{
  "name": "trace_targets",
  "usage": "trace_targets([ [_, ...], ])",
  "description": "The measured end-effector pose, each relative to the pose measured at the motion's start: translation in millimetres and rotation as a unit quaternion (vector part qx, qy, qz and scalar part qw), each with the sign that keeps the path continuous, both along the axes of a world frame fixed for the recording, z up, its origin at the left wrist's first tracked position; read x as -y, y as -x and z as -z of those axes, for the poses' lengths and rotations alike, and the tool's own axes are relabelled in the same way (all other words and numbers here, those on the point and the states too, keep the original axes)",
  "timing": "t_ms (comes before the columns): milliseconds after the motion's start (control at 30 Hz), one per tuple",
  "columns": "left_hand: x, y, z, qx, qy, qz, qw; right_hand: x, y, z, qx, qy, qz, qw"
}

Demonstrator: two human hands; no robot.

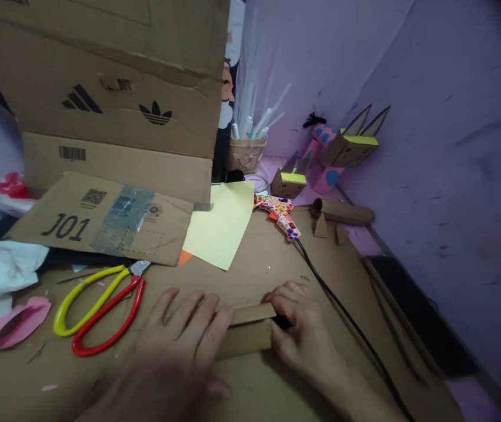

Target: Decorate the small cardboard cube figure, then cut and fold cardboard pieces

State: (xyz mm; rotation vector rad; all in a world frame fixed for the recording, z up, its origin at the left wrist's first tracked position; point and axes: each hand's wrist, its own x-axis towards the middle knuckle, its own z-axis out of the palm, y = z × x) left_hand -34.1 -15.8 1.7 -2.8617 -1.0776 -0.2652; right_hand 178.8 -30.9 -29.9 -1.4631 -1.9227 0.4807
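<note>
A small folded cardboard box (248, 341) lies on the cardboard-covered table between my hands, its top flap (252, 314) slightly raised. My left hand (184, 334) covers the box's left end, fingers laid over the top and thumb low in front; blur softens its lower part. At the right end, my right hand (300, 328) grips the box with thumb in front and fingers behind, beside a dark opening. Left of my left hand rest scissors (108, 340) with one yellow and one red handle. Beyond the box lies a pale yellow paper sheet (221, 225).
A flowered glue gun (283, 217) trails a black cord (342, 305) past my right hand. Behind stand a large cardboard box (118, 111), a basket of white sticks (247, 153) and cardboard animal figures (289, 183). A cardboard tube (344, 212) and a dark flat object (421, 316) lie right.
</note>
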Motion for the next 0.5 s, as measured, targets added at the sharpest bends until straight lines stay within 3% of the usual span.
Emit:
trace_targets([
  [100, 10, 0, 12.9, -0.006, -0.063, -0.047, 0.997, -1, 0, 0.6, 0.001, 0.007, 0.008, 1.000],
  [167, 10, 1, 15.2, 0.031, -0.072, -0.036, 0.996, -3, -1, -0.4, -0.019, 0.012, 0.014, 1.000],
  [233, 8, 3, 11.3, 0.094, -0.023, -0.032, 0.995, -6, -5, -3.5, -0.098, 0.044, 0.033, 0.994],
  [300, 4, 7, 4.1, 0.169, 0.074, -0.090, 0.979, -9, -8, -8.4, -0.234, 0.096, 0.047, 0.966],
  [400, 0, 10, -2.1, 0.298, 0.279, -0.176, 0.896, -10, -3, -17.4, -0.402, 0.141, 0.008, 0.905],
  [467, -1, 11, 0.8, 0.366, 0.409, -0.141, 0.824, -8, 10, -23.9, -0.456, 0.153, -0.049, 0.875],
  [500, -1, 11, 4.0, 0.381, 0.444, -0.104, 0.804, -6, 18, -27.4, -0.481, 0.162, -0.075, 0.859],
])
